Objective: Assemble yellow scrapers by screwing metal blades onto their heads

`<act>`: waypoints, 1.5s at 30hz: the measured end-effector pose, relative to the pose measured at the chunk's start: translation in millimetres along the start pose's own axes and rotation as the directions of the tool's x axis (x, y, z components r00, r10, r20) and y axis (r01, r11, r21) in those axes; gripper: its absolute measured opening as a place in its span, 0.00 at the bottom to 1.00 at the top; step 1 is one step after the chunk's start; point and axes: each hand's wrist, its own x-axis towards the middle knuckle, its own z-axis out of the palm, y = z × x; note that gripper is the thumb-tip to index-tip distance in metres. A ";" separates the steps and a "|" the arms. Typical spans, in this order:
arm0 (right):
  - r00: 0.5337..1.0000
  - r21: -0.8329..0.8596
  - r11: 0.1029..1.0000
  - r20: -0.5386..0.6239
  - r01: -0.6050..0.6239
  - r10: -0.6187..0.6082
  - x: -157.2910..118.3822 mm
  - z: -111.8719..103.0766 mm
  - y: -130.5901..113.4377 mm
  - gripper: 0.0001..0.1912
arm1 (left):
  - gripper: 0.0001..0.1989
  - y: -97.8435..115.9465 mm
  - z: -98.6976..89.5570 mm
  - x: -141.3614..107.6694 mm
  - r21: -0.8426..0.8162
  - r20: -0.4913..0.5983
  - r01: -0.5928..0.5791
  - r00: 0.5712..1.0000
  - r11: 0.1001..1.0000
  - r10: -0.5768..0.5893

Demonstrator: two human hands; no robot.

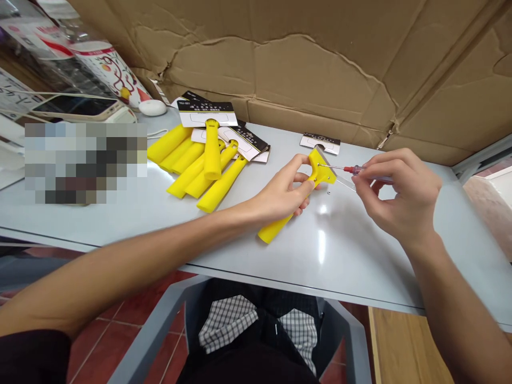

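Note:
My left hand (290, 189) is closed around the neck of a yellow scraper (276, 228), its wide head pointing away from me with a thin blade along the far edge. My right hand (400, 194) pinches a screwdriver (356, 170) with a red-and-clear handle. The screwdriver's metal tip meets the scraper head near one of its screw holes; whether a screw sits there is too small to tell. A tiny metal piece (328, 192) lies on the table just below the head. Beyond the scraper rests a black-and-white card (320, 143).
Several yellow scraper handles (214, 154) with packaging cards (208, 113) lie in a pile on the grey table (240, 256), left of my hands. A phone (76, 105), a white mouse-shaped object (152, 108) and bottles (108, 69) stand farther left. Cardboard (300, 69) walls the back.

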 end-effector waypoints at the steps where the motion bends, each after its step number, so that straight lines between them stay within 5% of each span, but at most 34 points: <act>1: 1.000 0.001 1.000 0.010 -0.001 0.001 -0.6 0.2 0.2 0.12 | 0.13 0.4 0.3 -0.3 0.000 0.001 0.005 1.000 1.000 -0.005; 8: 0.995 0.010 0.995 -0.005 -0.101 0.101 -5.6 1.8 5.2 0.12 | 0.12 0.6 0.9 1.1 0.016 -0.006 0.018 1.000 1.000 -0.018; 15: 0.999 0.047 0.998 0.013 0.038 -0.039 -1.1 1.3 0.5 0.12 | 0.10 1.4 0.2 2.0 0.008 -0.031 0.019 0.999 1.000 -0.019; 20: 0.995 -0.075 0.997 -0.091 -0.035 0.028 -3.1 0.0 2.4 0.06 | 0.11 2.5 1.3 0.0 0.023 -0.001 0.026 1.000 0.999 -0.026; 24: 0.994 -0.177 0.983 -0.107 -0.048 0.030 -3.9 -0.7 4.2 0.12 | 0.11 1.8 4.2 -2.7 0.053 0.020 0.031 0.999 0.998 -0.032; 29: 0.989 -0.113 0.984 -0.064 -0.137 0.131 -3.9 -2.4 1.2 0.09 | 0.09 0.2 3.7 -2.1 0.040 0.029 0.024 0.999 0.999 -0.025; 36: 0.989 -0.109 0.986 -0.089 -0.126 0.117 -3.3 -1.1 -2.2 0.08 | 0.12 -1.0 -0.7 3.0 -0.007 -0.022 0.035 0.999 0.999 -0.035; 45: 0.983 -0.241 0.966 -0.175 -0.098 0.056 -2.4 2.7 6.9 0.18 | 0.12 -5.2 2.1 3.4 0.002 0.008 0.061 0.998 0.998 -0.061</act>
